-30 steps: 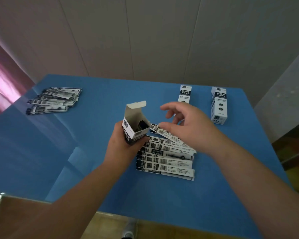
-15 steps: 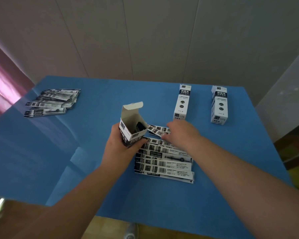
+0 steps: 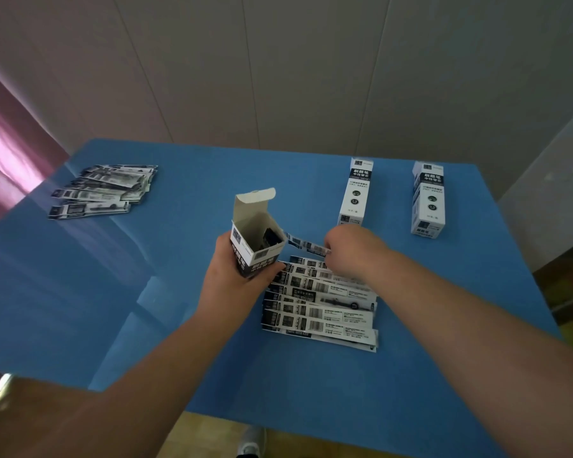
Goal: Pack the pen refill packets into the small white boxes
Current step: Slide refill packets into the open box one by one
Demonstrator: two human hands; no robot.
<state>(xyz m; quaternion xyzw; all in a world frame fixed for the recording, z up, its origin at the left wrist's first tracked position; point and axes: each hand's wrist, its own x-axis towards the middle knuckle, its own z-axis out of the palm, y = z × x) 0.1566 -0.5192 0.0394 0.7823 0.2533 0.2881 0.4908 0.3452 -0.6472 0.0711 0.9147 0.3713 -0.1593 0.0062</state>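
Observation:
My left hand (image 3: 232,276) grips a small white box (image 3: 257,239) upright above the blue table (image 3: 146,292); its top flap stands open and dark packet ends show inside. My right hand (image 3: 351,252) pinches one end of a pen refill packet (image 3: 306,246), which is lifted off the pile and points toward the box. Under both hands lies a fanned pile of refill packets (image 3: 321,312) on the table. A second pile of packets (image 3: 103,193) lies at the far left.
Two closed white boxes lie flat at the far right, one (image 3: 356,193) just beyond my right hand and another (image 3: 429,200) near the right table edge. A pink curtain (image 3: 7,153) hangs at the left. The near table edge runs under my forearms.
My right hand came down from above the pile, closed its fingers on the top packet and raised that packet's end off the pile. My left hand kept the box in place.

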